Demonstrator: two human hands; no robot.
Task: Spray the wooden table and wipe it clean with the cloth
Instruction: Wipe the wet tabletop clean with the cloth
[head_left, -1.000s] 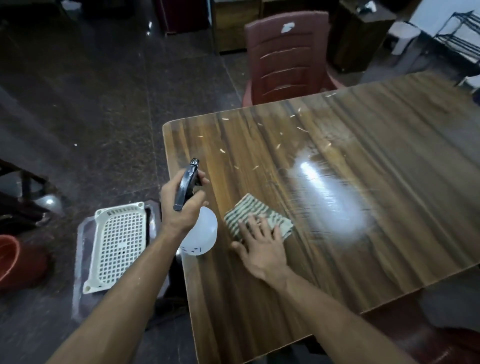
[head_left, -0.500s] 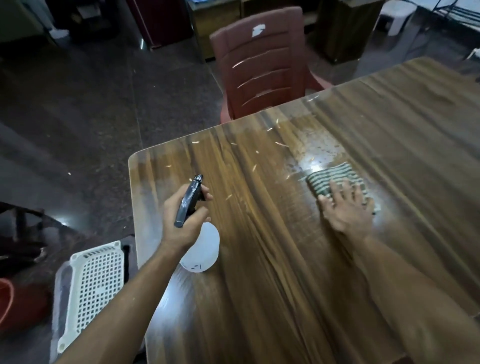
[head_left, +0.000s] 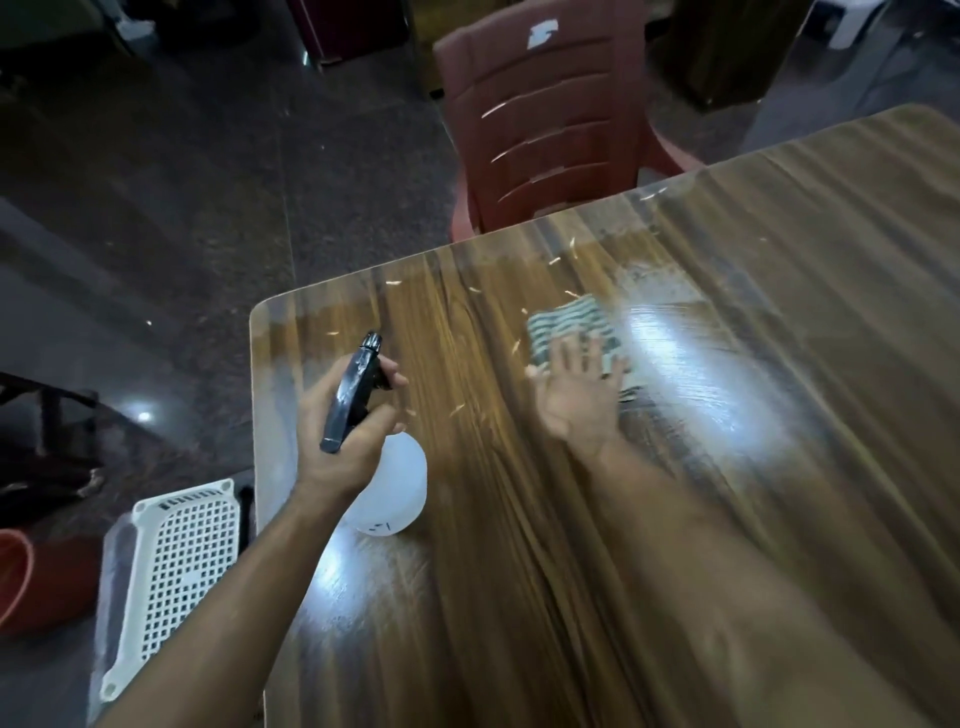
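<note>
Under your flat right hand (head_left: 576, 395), fingers spread wide, lies the cloth (head_left: 574, 327) on the bench (head_left: 727, 467). Your left hand (head_left: 343, 431) has its grip wrapped around the spray bottle (head_left: 387, 488).

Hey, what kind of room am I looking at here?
Probably a dining area in a home or small eatery: a large wooden table, a red plastic chair pushed up to it, and a polished dark stone floor.

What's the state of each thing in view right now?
Left hand: grips the spray bottle, held above the table.
Spray bottle: upright, nozzle pointing across the table.
Right hand: flat, fingers spread, pressing the cloth.
Cloth: folded, flat on the table.
Table: wet sheen, small specks scattered.
Chair: empty, at the far edge.
Basket: on the floor.
</note>
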